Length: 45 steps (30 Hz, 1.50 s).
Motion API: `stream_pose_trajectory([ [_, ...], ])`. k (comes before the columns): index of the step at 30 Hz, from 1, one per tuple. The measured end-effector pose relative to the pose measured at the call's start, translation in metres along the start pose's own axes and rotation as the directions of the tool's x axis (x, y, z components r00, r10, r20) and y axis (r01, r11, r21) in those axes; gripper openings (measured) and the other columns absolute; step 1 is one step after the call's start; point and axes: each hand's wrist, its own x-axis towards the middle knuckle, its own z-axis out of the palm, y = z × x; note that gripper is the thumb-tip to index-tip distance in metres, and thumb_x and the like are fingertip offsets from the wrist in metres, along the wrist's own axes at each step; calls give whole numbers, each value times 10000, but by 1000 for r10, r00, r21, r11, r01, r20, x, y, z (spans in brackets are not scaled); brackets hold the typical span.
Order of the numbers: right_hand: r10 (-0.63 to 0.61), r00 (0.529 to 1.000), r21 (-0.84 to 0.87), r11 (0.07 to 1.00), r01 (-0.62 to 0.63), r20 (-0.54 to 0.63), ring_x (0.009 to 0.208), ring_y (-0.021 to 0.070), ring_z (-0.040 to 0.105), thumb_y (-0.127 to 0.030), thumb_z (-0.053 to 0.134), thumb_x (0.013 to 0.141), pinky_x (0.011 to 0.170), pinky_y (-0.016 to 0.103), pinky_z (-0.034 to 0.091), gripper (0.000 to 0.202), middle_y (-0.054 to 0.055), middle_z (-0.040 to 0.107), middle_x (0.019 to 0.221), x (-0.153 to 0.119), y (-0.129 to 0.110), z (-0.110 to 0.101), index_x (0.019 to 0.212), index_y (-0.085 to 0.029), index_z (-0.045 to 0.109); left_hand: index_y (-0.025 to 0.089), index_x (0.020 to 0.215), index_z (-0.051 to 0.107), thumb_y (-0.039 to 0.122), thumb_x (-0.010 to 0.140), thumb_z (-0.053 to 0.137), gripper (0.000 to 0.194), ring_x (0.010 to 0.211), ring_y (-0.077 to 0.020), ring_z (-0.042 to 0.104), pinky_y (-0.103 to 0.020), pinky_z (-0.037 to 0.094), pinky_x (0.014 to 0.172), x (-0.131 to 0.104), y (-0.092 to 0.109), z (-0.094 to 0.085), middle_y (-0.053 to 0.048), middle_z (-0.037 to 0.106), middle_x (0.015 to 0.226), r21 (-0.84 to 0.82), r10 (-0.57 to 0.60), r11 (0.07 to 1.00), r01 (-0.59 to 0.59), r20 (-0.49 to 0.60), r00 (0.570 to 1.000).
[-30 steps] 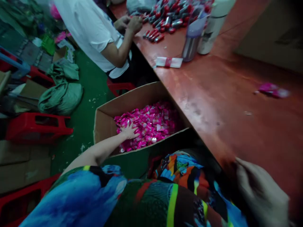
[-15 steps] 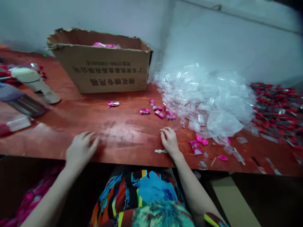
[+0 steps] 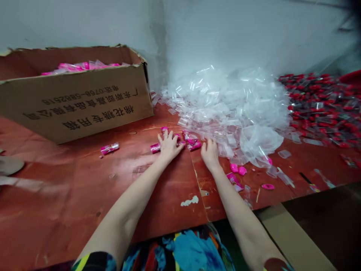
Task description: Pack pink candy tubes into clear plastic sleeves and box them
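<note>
My left hand (image 3: 169,146) is open, its fingers spread over a small group of shiny pink cylinders (image 3: 194,145). The palm and fingers partly cover some of them, and one pink cylinder (image 3: 155,148) sticks out to the left of the hand. My right hand (image 3: 210,153) rests just right of the group, at the near edge of a heap of clear plastic tubes (image 3: 222,109). Its fingers are slightly bent and apart, with nothing visible in them. Another pink cylinder (image 3: 109,148) lies alone to the left.
A cardboard box (image 3: 93,103) holding pink and clear pieces stands at the back left. Red-and-clear pieces (image 3: 324,109) are heaped at the far right. Pink caps (image 3: 238,169), a pink packet (image 3: 234,181) and a pink oval piece (image 3: 267,186) lie near the front edge of the red table (image 3: 70,203).
Both hands have reached forward from near the table edge. My left hand has gone right, onto the pink cylinders; my right hand is now by the clear heap. The view has turned right.
</note>
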Motion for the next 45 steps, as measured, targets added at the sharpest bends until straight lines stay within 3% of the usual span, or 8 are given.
stream_pose_trajectory([
  [4, -50, 992, -127, 990, 65, 116, 1189, 363, 548, -431, 544, 938, 1033, 569, 419, 475, 192, 618, 1270, 12, -16, 17, 1324, -161, 606, 226, 1349, 623, 746, 889, 459, 713, 1510, -461, 185, -799, 141, 1127, 42, -29, 4, -170, 390, 1596, -38, -71, 996, 76, 106, 992],
  [8, -46, 965, -280, 953, 120, 258, 1232, 392, 533, -524, 550, 947, 983, 600, 443, 603, 205, 557, 1401, 23, -33, 44, 1457, -205, 512, 254, 1274, 680, 786, 859, 465, 708, 1491, -476, 236, -787, 257, 1099, 53, -51, 1, -147, 356, 1622, -86, 12, 996, 8, 233, 973],
  [17, -190, 927, -275, 918, 285, 324, 1318, 386, 492, -424, 481, 1006, 993, 589, 462, 413, 141, 539, 1493, -5, -66, 66, 1336, -230, 637, 225, 1345, 636, 661, 905, 512, 631, 1450, -447, 346, -754, 235, 1156, -11, -68, -25, -172, 443, 1563, -33, -57, 997, 65, 213, 976],
  [23, -362, 810, -75, 894, 442, 462, 1417, 401, 414, -537, 560, 951, 1020, 594, 418, 487, 159, 425, 1575, -28, -122, 92, 1354, -268, 606, 224, 1459, 518, 752, 885, 456, 782, 1505, -412, 255, -760, 110, 1181, -69, -139, -76, -151, 293, 1652, 47, -246, 969, 242, 178, 953],
  [28, -396, 754, -4, 884, 467, 524, 1525, 497, 133, -627, 629, 877, 1088, 659, 318, 630, 210, 22, 1694, -47, -165, 108, 1346, -207, 620, 234, 1457, 525, 746, 860, 520, 787, 1515, -453, 191, -783, 110, 1156, -92, -189, -96, -155, 338, 1632, 102, -538, 843, 528, 180, 824],
  [38, -516, 603, 120, 811, 572, 608, 1513, 406, 257, -609, 622, 883, 1101, 580, 346, 709, 258, 308, 1611, -64, -185, 110, 1435, -185, 491, 191, 1469, 519, 518, 1018, 352, 582, 1490, -342, 314, -575, 285, 1191, -133, -148, -80, -132, 475, 1555, -14, -500, 860, 511, 186, 846],
  [42, -597, 523, 245, 768, 592, 609, 1510, 375, 284, -513, 641, 902, 1108, 539, 365, 587, 229, 313, 1618, -88, -193, 98, 1385, -197, 532, 194, 1482, 510, 511, 1020, 349, 583, 1492, -348, 312, -570, 283, 1188, -184, -140, -88, -122, 458, 1571, -18, -557, 821, 570, 191, 808],
  [45, -642, 416, 358, 733, 578, 644, 1523, 375, 256, -476, 647, 903, 1120, 558, 349, 550, 206, 299, 1632, -122, -219, 98, 1377, -216, 546, 215, 1489, 501, 503, 1011, 382, 571, 1505, -339, 293, -570, 250, 1203, -242, -141, -102, -116, 448, 1579, 23, -659, 744, 667, 184, 729],
])
